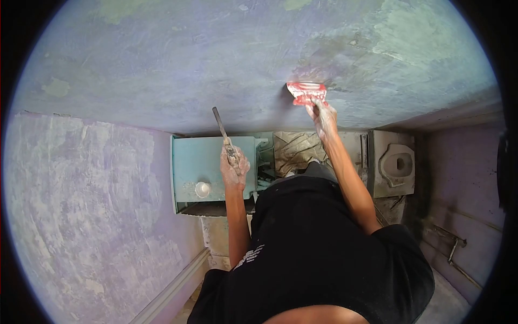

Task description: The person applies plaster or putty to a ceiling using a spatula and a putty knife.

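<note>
My right hand (324, 117) is closed on a red putty knife (307, 90) smeared with white paste. Its wide edge is against or very near the bluish-purple wall (216, 70); exact contact is hard to make out. Over on the left, my left hand (234, 166), dusted with whitish powder, grips a trowel (220, 122). The trowel's narrow grey blade is seen nearly edge-on and points up toward the wall. Most of its handle is hidden by my fingers. Below the left hand is a turquoise cabinet (186, 162).
A small white cup (202, 189) stands on the cabinet. A crumpled tan sheet (297, 151) lies near my feet. To the right is a squat toilet (397, 163), with a metal pipe (453, 254) along the right wall. A patchy whitish wall (86, 216) rises at left.
</note>
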`<state>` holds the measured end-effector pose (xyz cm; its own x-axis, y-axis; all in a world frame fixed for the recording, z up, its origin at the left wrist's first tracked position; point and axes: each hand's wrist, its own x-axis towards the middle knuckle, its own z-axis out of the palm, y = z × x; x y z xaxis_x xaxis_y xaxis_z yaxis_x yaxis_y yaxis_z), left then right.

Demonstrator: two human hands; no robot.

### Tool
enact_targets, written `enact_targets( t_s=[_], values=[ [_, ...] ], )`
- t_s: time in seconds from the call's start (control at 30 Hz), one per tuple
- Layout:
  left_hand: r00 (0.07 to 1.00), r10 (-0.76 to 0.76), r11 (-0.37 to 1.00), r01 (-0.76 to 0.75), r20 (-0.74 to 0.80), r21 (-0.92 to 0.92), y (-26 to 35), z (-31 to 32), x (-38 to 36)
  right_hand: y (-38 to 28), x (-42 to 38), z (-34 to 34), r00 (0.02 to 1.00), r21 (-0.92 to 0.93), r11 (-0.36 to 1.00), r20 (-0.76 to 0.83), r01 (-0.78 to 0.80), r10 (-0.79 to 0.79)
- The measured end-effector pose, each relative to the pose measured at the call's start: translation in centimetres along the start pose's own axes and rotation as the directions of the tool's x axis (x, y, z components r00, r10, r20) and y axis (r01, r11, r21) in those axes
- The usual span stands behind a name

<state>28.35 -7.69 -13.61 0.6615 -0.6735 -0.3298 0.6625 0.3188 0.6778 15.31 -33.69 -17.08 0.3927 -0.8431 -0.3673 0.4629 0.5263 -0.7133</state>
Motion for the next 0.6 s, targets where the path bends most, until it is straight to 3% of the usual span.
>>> enact_targets(
  t_s=[0.17,0.3,0.47,0.53,0.6],
  values=[
    [1.000,-0.008,1.000,0.008,-0.018,-0.013,-0.2,-0.3,-0.3,6.5,4.6,-6.4,0.965,-0.006,0.970,-0.110,-0.241,0.239],
    [0.998,-0.024,0.999,0.022,0.060,0.027,-0.3,-1.1,-0.8,8.6,8.5,-6.9,0.946,0.094,0.952,-0.118,-0.292,0.302],
    [0.995,0.003,1.000,-0.004,0.100,0.011,0.3,-1.0,-1.8,5.4,8.6,-3.0,0.954,0.159,0.954,-0.118,-0.255,0.275],
    [0.999,-0.009,0.999,0.011,-0.045,0.032,0.4,-0.6,-2.1,3.4,6.7,-1.1,0.991,0.189,0.977,-0.069,-0.103,0.118],
    [1.000,-0.015,0.999,0.016,-0.020,0.032,0.5,-0.7,-2.1,1.7,3.8,0.1,0.991,0.147,0.986,-0.095,-0.084,0.099]
  ],
)
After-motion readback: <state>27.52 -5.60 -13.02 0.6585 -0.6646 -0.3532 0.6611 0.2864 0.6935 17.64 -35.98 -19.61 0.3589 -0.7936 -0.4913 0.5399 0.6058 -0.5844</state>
